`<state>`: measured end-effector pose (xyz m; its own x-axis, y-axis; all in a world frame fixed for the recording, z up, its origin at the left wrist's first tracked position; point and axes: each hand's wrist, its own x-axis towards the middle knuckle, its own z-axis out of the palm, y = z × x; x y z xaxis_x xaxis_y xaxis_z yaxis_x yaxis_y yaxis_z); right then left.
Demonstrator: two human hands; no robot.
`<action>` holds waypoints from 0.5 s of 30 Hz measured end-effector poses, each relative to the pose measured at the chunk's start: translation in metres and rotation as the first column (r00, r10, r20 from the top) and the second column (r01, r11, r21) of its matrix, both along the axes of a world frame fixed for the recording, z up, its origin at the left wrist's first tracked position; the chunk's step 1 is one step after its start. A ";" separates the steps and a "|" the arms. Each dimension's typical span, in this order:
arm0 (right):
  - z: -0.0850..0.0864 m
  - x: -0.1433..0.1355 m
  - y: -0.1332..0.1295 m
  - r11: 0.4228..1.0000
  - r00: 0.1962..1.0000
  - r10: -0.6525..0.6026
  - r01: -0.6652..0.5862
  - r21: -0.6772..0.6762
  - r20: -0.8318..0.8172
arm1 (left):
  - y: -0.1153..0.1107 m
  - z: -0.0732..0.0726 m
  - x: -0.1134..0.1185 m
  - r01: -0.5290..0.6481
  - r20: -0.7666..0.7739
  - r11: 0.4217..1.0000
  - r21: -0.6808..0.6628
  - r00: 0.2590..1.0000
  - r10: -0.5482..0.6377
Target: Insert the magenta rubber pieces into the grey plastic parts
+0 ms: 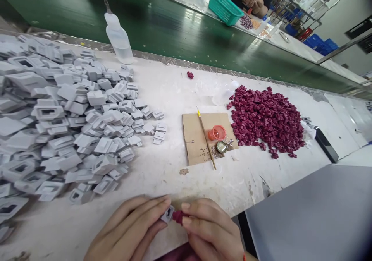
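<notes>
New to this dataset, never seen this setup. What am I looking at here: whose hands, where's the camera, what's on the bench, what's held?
There is no machine here: a person works with bare hands, and the single picture comes from a camera on that person's head, looking forward and down.

At the bottom edge, the left hand pinches a small grey plastic part and the right hand pinches a small red piece; the two parts touch.

On the white table lie a big pile of grey parts on the left, a pile of red pieces on the right, and between them a cardboard square with a thin stick and an orange cap. A squeeze bottle stands at the back. Beyond the green belt, another person's hands work beside a teal basket.
</notes>
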<state>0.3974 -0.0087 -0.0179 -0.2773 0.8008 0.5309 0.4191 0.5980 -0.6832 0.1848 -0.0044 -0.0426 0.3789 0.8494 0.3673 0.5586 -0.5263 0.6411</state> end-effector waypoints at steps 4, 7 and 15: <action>-0.001 -0.001 0.000 1.000 1.000 0.017 -0.017 -0.024 0.026 | 0.001 -0.003 -0.001 0.022 0.025 1.000 0.009 0.999 -0.022; -0.003 -0.004 0.000 0.999 0.999 0.028 -0.027 -0.028 0.031 | 0.001 -0.002 0.001 0.007 0.035 1.000 -0.007 0.999 -0.007; 0.002 -0.002 0.001 0.996 0.993 0.080 -0.076 -0.056 0.083 | 0.001 -0.004 0.002 0.008 0.025 1.000 -0.017 1.000 -0.008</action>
<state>0.3957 -0.0072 -0.0159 -0.3824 0.8013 0.4601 0.4309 0.5951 -0.6783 0.1864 -0.0034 -0.0470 0.3769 0.8527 0.3618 0.5381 -0.5195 0.6638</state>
